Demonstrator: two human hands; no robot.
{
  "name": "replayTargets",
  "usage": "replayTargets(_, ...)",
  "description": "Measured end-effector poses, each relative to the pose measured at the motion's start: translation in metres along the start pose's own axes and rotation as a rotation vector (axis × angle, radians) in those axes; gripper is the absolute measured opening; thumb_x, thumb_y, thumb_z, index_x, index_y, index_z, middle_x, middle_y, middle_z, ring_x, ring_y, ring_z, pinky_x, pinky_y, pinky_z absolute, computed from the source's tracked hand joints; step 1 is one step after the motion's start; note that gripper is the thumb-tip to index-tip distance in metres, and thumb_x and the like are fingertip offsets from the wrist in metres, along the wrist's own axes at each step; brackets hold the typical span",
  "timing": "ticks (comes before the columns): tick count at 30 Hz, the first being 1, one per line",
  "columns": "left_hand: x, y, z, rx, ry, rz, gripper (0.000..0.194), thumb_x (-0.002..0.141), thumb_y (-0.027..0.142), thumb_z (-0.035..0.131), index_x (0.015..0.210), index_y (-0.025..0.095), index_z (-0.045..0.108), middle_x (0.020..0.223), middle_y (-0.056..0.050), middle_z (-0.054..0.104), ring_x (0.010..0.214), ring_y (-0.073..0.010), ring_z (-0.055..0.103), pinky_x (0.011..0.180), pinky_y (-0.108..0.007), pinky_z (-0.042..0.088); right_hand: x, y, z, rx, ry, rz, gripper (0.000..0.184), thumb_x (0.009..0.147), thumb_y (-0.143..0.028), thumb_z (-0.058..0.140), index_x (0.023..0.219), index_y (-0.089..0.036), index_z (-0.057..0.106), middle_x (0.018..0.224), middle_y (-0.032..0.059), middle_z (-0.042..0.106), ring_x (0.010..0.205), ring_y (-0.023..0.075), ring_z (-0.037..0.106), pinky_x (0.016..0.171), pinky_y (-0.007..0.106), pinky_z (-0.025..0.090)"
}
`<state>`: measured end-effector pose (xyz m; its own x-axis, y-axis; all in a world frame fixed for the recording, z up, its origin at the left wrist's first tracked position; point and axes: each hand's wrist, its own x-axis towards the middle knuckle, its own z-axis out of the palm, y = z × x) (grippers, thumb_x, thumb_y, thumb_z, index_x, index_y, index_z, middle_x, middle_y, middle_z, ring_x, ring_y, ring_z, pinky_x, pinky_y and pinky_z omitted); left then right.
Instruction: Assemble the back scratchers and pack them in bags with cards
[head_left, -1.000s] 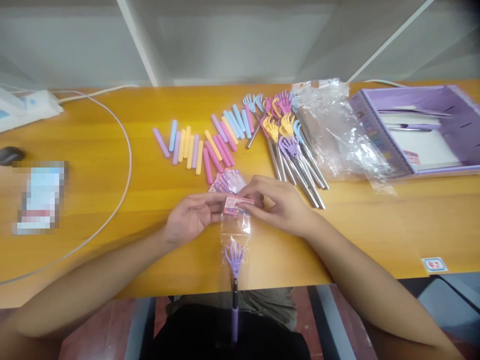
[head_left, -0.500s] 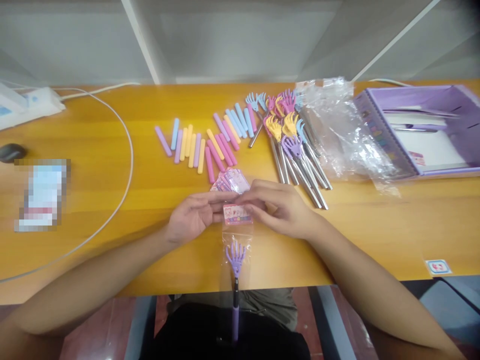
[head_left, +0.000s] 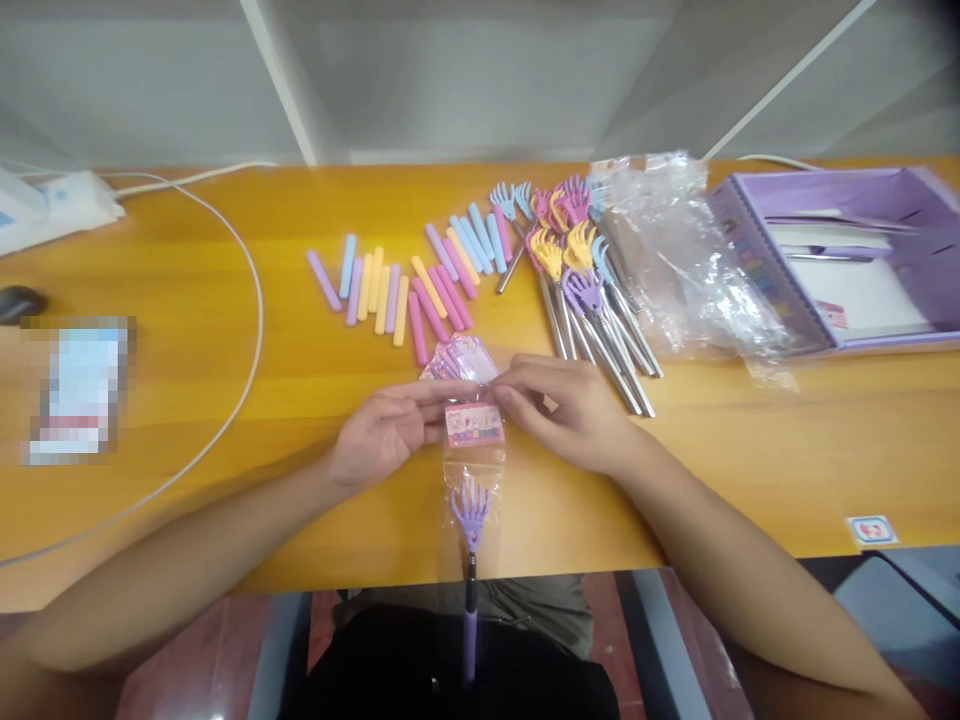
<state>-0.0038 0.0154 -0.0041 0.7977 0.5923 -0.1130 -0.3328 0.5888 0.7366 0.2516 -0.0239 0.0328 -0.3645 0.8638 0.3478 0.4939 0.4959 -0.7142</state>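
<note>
A clear plastic bag (head_left: 499, 478) with a small pink printed card (head_left: 474, 425) at its top lies in front of me. Inside it is a purple hand-shaped back scratcher (head_left: 471, 515), whose purple handle reaches past the table's front edge. My left hand (head_left: 386, 432) holds the bag's top from the left, fingers stretched and partly hidden behind the card. With thumb and forefinger together, my right hand (head_left: 566, 412) pinches the bag's top edge at the right. Just beyond my fingertips lies a pile of pink and purple cards (head_left: 466, 358).
Coloured handle sleeves (head_left: 379, 285) lie scattered beyond the cards. Several metal back scratchers (head_left: 592, 300) are heaped to their right, beside loose plastic bags (head_left: 675, 250) and a purple box (head_left: 817, 335). At left are a phone-like blurred object (head_left: 82, 385), a white cable (head_left: 259, 300) and a black mouse (head_left: 21, 303).
My right thumb has slid off the card's face up to the bag's top edge, so more of the card shows. My left hand has hardly moved.
</note>
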Motion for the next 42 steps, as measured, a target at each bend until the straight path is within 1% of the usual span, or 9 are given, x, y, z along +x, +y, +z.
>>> replayTargets(6, 0.0004, 0.0011, 0.0023, 0.022, -0.01, 0.004, 0.054, 0.096, 0.04, 0.057, 0.138, 0.013, 0.076, 0.143, -0.02, 0.072, 0.136, -0.0384, 0.066, 0.112, -0.054, 0.052, 0.0005, 0.0, 0.0014, 0.032, -0.022, 0.009, 0.028, 0.111, -0.027, 0.056, 0.09, -0.018, 0.072, 0.073, -0.0006, 0.064, 0.061, 0.0106, 0.053, 0.059, 0.026, 0.04)
replayTargets(13, 0.0, 0.001, 0.0027, -0.001, -0.003, 0.015, 0.053, 0.096, 0.038, 0.057, 0.139, 0.013, 0.076, 0.143, -0.019, 0.073, 0.135, -0.0364, 0.067, 0.112, -0.052, 0.053, -0.0006, -0.0046, 0.0033, 0.052, -0.001, -0.002, 0.025, 0.111, -0.024, 0.055, 0.099, -0.02, 0.077, 0.08, 0.0011, 0.069, 0.068, 0.0118, 0.06, 0.063, 0.027, 0.044)
replayTargets(19, 0.0002, -0.0009, 0.0027, 0.024, 0.021, 0.038, 0.051, 0.092, 0.035, 0.061, 0.135, 0.013, 0.078, 0.141, -0.018, 0.074, 0.133, -0.0369, 0.068, 0.113, -0.053, 0.052, -0.0044, -0.0055, 0.0047, 0.036, -0.092, -0.054, 0.024, 0.11, -0.024, 0.055, 0.097, -0.019, 0.075, 0.082, 0.0036, 0.071, 0.075, 0.0149, 0.066, 0.069, 0.03, 0.05)
replayTargets(21, 0.0, -0.0017, 0.0026, 0.026, 0.02, 0.041, 0.051, 0.091, 0.032, 0.062, 0.136, 0.014, 0.078, 0.139, -0.018, 0.075, 0.131, -0.036, 0.069, 0.112, -0.051, 0.053, -0.0046, -0.0055, 0.0047, 0.03, -0.085, -0.071, 0.02, 0.11, -0.024, 0.056, 0.102, -0.02, 0.075, 0.082, 0.003, 0.07, 0.074, 0.0147, 0.064, 0.068, 0.03, 0.05)
replayTargets(24, -0.0001, -0.0025, 0.0025, 0.013, 0.018, 0.044, 0.051, 0.091, 0.03, 0.062, 0.137, 0.014, 0.077, 0.138, -0.017, 0.076, 0.13, -0.0349, 0.069, 0.11, -0.05, 0.055, -0.0031, -0.0057, 0.0039, 0.034, -0.006, -0.039, 0.017, 0.109, -0.022, 0.057, 0.11, -0.02, 0.074, 0.078, 0.0001, 0.064, 0.064, 0.0121, 0.054, 0.062, 0.029, 0.045)
replayTargets(27, 0.0005, -0.0024, 0.0026, 0.01, 0.016, 0.046, 0.052, 0.091, 0.031, 0.062, 0.138, 0.014, 0.076, 0.139, -0.018, 0.075, 0.13, -0.0344, 0.069, 0.11, -0.049, 0.055, -0.001, -0.0056, 0.0034, 0.037, 0.033, -0.064, 0.016, 0.108, -0.019, 0.058, 0.108, -0.019, 0.074, 0.079, -0.0007, 0.058, 0.065, 0.0118, 0.052, 0.062, 0.028, 0.043)
replayTargets(30, 0.0008, -0.0019, 0.0031, 0.017, 0.01, 0.047, 0.053, 0.091, 0.032, 0.062, 0.139, 0.013, 0.076, 0.141, -0.018, 0.074, 0.131, -0.0338, 0.068, 0.11, -0.048, 0.055, -0.0009, -0.0049, 0.0049, 0.034, 0.012, -0.142, 0.017, 0.106, -0.017, 0.06, 0.108, -0.017, 0.077, 0.084, 0.0014, 0.057, 0.072, 0.0131, 0.055, 0.064, 0.028, 0.043)
replayTargets(32, 0.0007, -0.0017, 0.0036, 0.025, 0.016, 0.047, 0.052, 0.092, 0.031, 0.062, 0.138, 0.014, 0.077, 0.143, -0.016, 0.074, 0.133, -0.0332, 0.067, 0.111, -0.046, 0.054, -0.002, -0.0045, 0.0067, 0.04, -0.003, -0.153, 0.017, 0.105, -0.018, 0.062, 0.111, -0.016, 0.078, 0.084, 0.0014, 0.054, 0.074, 0.0137, 0.054, 0.065, 0.029, 0.044)
replayTargets(42, -0.0013, -0.0022, 0.0036, 0.044, 0.024, 0.043, 0.051, 0.092, 0.03, 0.061, 0.139, 0.017, 0.077, 0.137, -0.015, 0.077, 0.13, -0.0331, 0.07, 0.107, -0.046, 0.056, -0.0017, -0.0062, 0.0078, 0.151, -0.056, -0.047, 0.014, 0.106, -0.021, 0.064, 0.109, -0.021, 0.077, 0.086, 0.0004, 0.049, 0.078, 0.0147, 0.053, 0.069, 0.03, 0.045)
